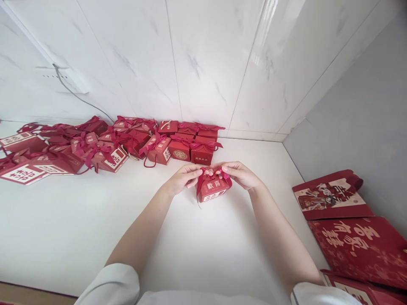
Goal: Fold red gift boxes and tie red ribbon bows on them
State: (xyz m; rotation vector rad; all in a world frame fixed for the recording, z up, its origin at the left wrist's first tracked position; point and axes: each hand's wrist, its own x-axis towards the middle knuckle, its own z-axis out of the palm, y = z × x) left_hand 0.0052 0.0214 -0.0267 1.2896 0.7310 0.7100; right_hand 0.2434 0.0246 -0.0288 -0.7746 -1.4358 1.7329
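A small red gift box (212, 188) with pale Chinese characters stands on the white table in front of me. A dark pink ribbon (199, 186) is looped at its top and trails down its left side. My left hand (186, 177) pinches the ribbon at the box's upper left. At the upper right, my right hand (240, 173) grips the other part of the ribbon between thumb and fingers. The middle of the bow is partly covered by my fingers.
Several ribboned red gift boxes (159, 148) line the table's back and left. Large red paper bags (359, 245) lie along the right side by a grey wall (359, 114). A grey cable (79, 99) runs down the marbled wall from a socket strip (68, 80).
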